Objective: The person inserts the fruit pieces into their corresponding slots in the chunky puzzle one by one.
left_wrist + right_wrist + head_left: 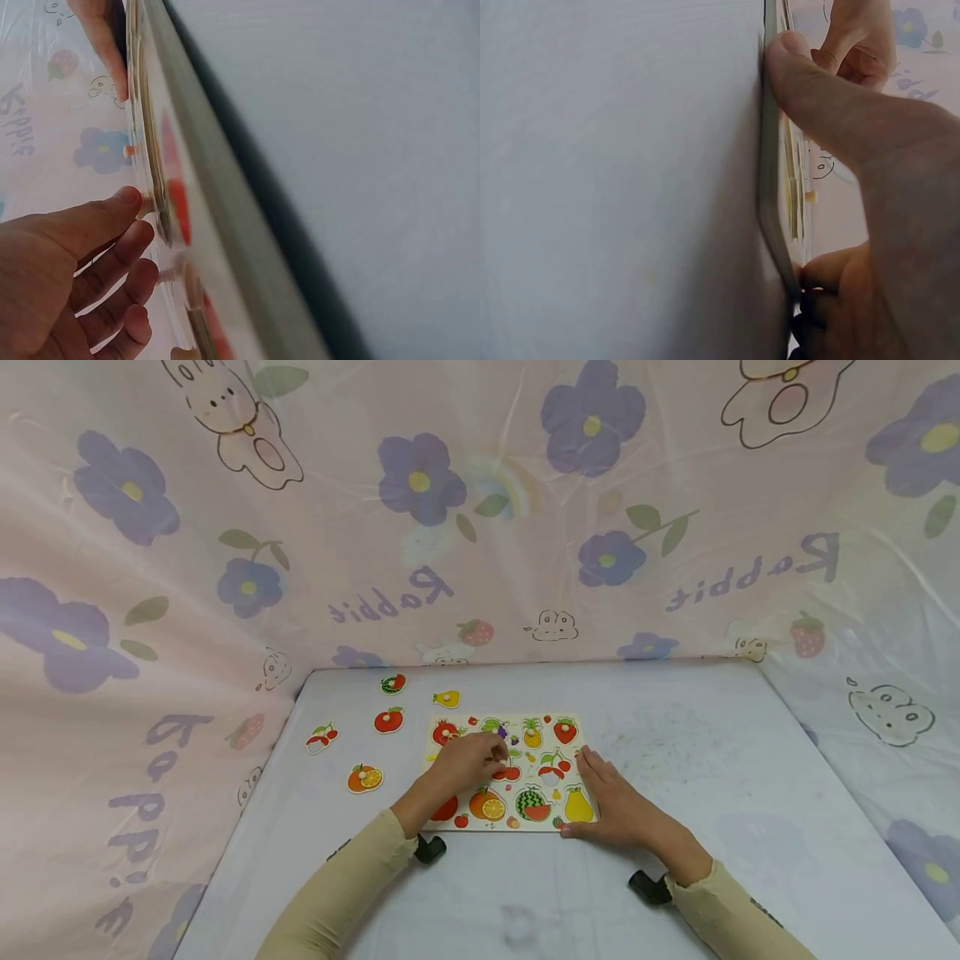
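A wooden fruit puzzle board (525, 828) lies flat on the table, with pictures such as a pineapple (532, 733), a strawberry (566, 732), a watermelon (533, 805) and a pear (578, 805). My left hand (468, 760) reaches over its middle. In the left wrist view, that hand's thumb and forefinger (112, 217) pinch a small knob on a puzzle piece; the fingers partly hide a red fruit (507, 772) below them. My right hand (626, 806) rests against the board's right side, fingers fairly straight along the edge and thumb (810, 90) at the near edge.
Left of the board lie loose knobbed pieces: a watermelon (393, 684), a pear (447, 699), a red tomato-like fruit (388, 720), cherries (322, 738) and an orange (365, 778). A printed curtain (495, 543) hangs behind the white table (690, 735) and along its sides.
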{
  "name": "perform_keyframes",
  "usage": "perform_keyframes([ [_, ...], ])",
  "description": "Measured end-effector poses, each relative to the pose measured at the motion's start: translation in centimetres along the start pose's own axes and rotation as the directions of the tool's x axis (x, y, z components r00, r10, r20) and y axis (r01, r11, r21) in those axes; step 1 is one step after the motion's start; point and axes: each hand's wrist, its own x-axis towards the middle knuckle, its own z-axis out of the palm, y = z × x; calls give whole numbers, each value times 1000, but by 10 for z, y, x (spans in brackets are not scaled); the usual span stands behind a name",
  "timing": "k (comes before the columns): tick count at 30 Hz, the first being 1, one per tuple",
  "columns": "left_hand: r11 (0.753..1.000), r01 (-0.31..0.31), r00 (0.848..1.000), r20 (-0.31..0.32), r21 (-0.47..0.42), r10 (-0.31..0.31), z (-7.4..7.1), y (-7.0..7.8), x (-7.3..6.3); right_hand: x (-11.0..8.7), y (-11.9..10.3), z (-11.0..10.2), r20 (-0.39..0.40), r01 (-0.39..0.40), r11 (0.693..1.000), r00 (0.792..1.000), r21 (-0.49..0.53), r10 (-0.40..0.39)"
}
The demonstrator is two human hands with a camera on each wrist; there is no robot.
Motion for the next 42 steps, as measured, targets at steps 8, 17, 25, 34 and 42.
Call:
perform_keyframes([
  [8,998,57,998,-13,-41,-58,-13,-5,-5,0,-1,0,-1,3,1000,1000,-1,-3],
  [17,997,77,995,-59,-29,-78,-19,-16,-12,0,0,-1,3,2,1000,1000,-2,-2],
  [25,994,97,991,-92,-58,-102,-24,-26,-21,0,-2,-2,1,1,1000,1000,-1,-1],
  [34,984,168,976,-129,-66,-176,-37,-44,-32,-1,-1,-1,3,-6,1000,1000,3,6],
  [42,973,214,959,-173,-81,-225,-45,-73,-44,0,-2,-1,-3,8,1000,1000,12,-8],
])
